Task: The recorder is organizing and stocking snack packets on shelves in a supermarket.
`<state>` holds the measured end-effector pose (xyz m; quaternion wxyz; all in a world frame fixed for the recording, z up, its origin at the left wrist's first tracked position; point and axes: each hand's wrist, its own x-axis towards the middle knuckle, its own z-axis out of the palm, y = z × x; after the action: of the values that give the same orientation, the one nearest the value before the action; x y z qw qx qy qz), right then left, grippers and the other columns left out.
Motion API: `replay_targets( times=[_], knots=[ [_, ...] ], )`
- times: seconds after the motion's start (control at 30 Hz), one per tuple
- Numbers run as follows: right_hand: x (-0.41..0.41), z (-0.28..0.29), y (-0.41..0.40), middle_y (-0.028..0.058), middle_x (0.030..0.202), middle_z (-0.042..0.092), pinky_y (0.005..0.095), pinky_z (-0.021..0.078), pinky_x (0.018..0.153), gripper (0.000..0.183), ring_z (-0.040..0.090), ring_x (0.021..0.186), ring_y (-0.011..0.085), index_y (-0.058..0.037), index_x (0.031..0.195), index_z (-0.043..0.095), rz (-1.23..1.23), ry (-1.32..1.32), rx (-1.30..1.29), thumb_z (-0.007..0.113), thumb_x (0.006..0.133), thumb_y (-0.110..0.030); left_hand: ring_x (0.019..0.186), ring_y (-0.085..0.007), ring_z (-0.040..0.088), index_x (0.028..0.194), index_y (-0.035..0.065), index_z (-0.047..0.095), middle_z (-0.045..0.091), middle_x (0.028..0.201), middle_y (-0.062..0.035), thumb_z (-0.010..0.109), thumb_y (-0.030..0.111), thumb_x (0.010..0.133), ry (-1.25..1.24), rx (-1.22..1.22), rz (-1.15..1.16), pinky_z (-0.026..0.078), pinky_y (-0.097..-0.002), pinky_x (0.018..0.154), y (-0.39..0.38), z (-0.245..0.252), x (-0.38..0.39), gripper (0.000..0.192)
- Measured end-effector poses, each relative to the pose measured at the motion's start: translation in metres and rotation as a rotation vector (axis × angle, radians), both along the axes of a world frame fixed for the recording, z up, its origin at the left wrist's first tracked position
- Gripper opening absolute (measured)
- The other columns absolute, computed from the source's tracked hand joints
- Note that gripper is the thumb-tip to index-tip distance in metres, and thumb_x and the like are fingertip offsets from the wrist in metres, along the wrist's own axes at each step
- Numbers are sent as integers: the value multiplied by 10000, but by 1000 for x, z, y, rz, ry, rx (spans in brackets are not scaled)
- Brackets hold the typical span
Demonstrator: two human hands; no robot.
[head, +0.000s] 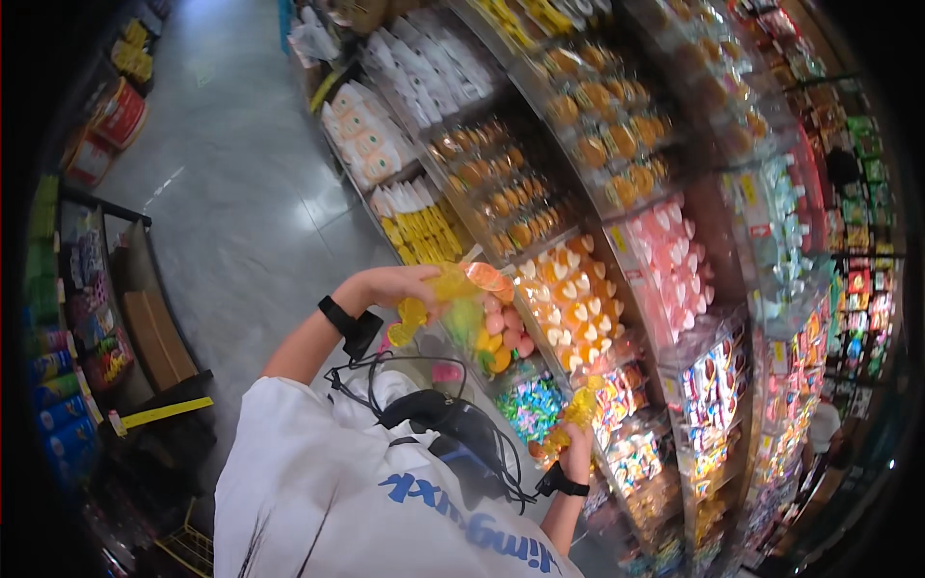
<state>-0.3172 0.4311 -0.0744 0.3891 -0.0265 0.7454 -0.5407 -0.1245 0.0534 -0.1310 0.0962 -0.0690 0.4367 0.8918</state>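
Note:
My left hand [415, 285] is closed around yellow translucent plastic packaging [412, 314], blurred by motion, over the bins at the shelf front. An orange packet [490, 278] lies beside that packaging; whether my fingers hold it is unclear. Lower right, my right hand [576, 444] grips a yellow translucent wrapped item [580, 406] above wrapped candy. Between the hands lie pink and yellow round sweets [506, 329] and a bin of blue and green wrapped candies [531, 404]. Orange sweets with white hearts [571, 296] fill the compartment just beyond.
Tiered shelving with clear dividers holds packaged buns [596, 108], white packets [426, 68] and pink heart sweets [676, 264]. Grey floor [238, 144] runs along the left, past a black rack with a cardboard box [155, 336] and red tubs [119, 112]. Black cables [498, 433] hang at my chest.

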Motion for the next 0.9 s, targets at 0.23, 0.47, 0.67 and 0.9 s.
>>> replay_targets(
  times=[0.23,0.47,0.67,0.9],
  knots=[
    [-3,32,-25,90,902,534,323,485,600,348,563,726,199,-2,1054,459,-89,164,-160,495,711,-49,785,-201,573,1092,-10,475,547,949,-94,568,30,621,183,126,341,496,-344,710,12,74,33,481],
    [2,59,-33,74,853,535,316,463,588,361,538,696,188,-26,1022,479,-277,199,-416,504,663,2,939,-263,574,1269,-1,371,516,1126,-173,567,66,700,206,471,551,505,-388,801,19,90,49,606],
    [-6,66,-25,55,822,538,316,469,613,258,538,713,162,-53,1022,502,-279,251,-422,580,782,-105,1051,-250,529,1284,-17,352,489,1200,-171,534,97,765,262,450,621,450,-386,903,43,126,54,561],
    [-6,97,-6,73,914,564,340,452,764,301,543,852,204,-66,1094,486,-299,-3,-841,558,805,-113,1087,-263,512,1258,-28,385,516,1163,-152,548,54,730,284,323,696,410,-419,963,91,154,50,559]
  ],
)
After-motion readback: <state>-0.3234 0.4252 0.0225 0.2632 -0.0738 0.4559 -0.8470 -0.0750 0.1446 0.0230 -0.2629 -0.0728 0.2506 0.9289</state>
